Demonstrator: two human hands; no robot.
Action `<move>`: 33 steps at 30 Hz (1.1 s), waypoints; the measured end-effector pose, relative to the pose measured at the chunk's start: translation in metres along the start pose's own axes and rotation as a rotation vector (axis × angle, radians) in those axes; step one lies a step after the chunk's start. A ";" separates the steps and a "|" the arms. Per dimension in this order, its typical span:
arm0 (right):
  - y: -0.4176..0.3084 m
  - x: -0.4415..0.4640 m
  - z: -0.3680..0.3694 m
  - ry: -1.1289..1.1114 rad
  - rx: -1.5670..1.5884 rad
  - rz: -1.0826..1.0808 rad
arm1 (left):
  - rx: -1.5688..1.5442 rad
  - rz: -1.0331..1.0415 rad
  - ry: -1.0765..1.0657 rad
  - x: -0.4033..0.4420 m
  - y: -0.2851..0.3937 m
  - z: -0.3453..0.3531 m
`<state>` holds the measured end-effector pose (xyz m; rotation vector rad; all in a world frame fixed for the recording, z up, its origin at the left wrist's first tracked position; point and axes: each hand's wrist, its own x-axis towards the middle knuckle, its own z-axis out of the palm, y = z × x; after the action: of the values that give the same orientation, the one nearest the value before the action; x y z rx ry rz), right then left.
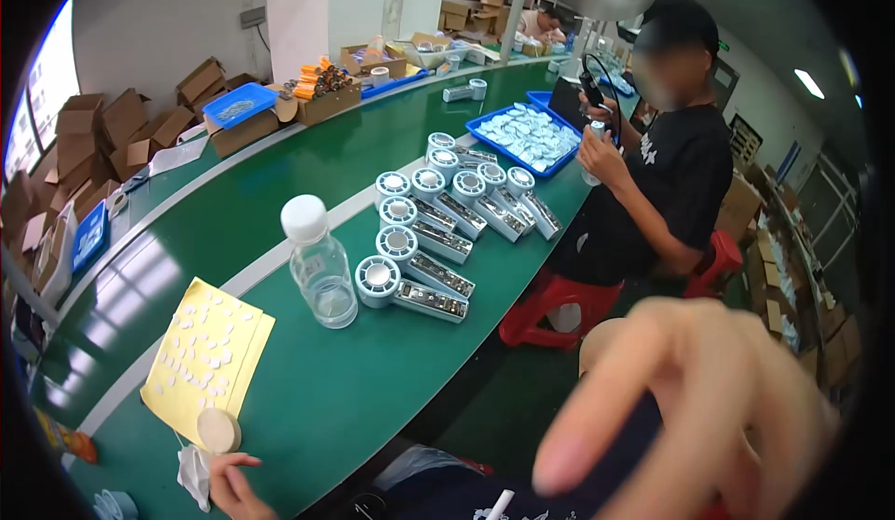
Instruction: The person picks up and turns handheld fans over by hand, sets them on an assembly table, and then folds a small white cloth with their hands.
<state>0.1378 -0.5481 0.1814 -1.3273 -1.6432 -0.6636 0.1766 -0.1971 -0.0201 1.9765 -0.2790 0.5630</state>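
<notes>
My right hand (699, 399) is raised very close to the camera at the lower right, its fingers apart and slightly blurred; I see nothing held in it. At the bottom left, my left hand (235, 487) shows only partly, fingers apart, near a crumpled white tissue (194, 475) and a round cream-coloured disc (218, 431). The disc lies at the lower corner of a yellow sheet (172, 394) dotted with small white pieces. A clear bottle with a white cap (322, 273) stands upright beside several light-blue handheld fans (378, 280), whose handles show exposed circuit boards.
A co-worker in black (685, 157) holds a light-coloured part and a corded tool across the table (373, 380). A blue tray (527, 138) holds many pale-blue parts. Cardboard boxes (121, 133) and a box of orange cylinders (322, 87) line the far side. A red stool (559, 315) stands nearby.
</notes>
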 end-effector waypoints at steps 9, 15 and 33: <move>-0.069 0.029 0.050 0.190 0.069 -0.186 | -0.236 -0.230 0.332 -0.029 -0.036 -0.037; -0.042 0.039 0.020 -0.132 0.334 0.056 | -0.400 -0.289 0.245 -0.043 -0.072 -0.044; 0.072 0.056 0.018 0.228 -0.053 -0.097 | -1.227 0.563 -0.067 -0.003 0.125 -0.051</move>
<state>0.1990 -0.4867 0.2139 -1.1674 -1.5199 -0.8883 0.1067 -0.2091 0.0951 0.7045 -0.9713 0.4797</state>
